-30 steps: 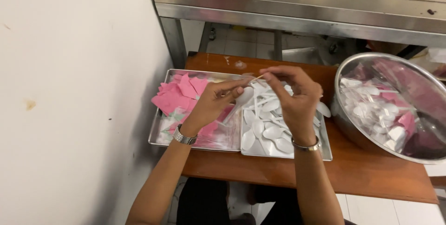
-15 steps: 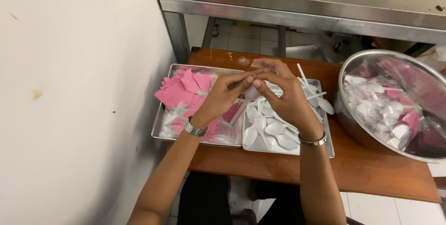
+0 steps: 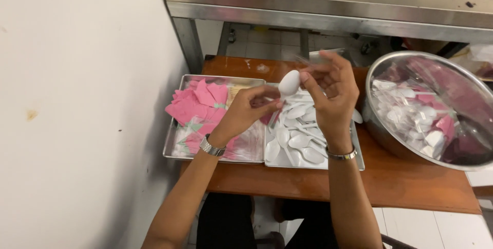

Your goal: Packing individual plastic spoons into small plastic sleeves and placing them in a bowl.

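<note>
- Your left hand [image 3: 246,113] pinches a white plastic spoon [image 3: 287,85] above the spoon tray [image 3: 313,162], bowl up so a sleeve can slide on.
- Your right hand [image 3: 331,92], fingers curled above that tray, grips a clear wrapper [image 3: 314,58], presumably for the spoon.
- The steel bowl [image 3: 390,141] right of the tray holds wrapped spoons.

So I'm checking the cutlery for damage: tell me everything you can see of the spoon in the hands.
The spoon is plain white, plastic by its look, with an oval bowl. It stands roughly upright, bowl up, above the tray of loose white spoons. The left hand pinches it below the bowl; the right hand is beside it. Its handle is mostly hidden. No damage shows.
</note>
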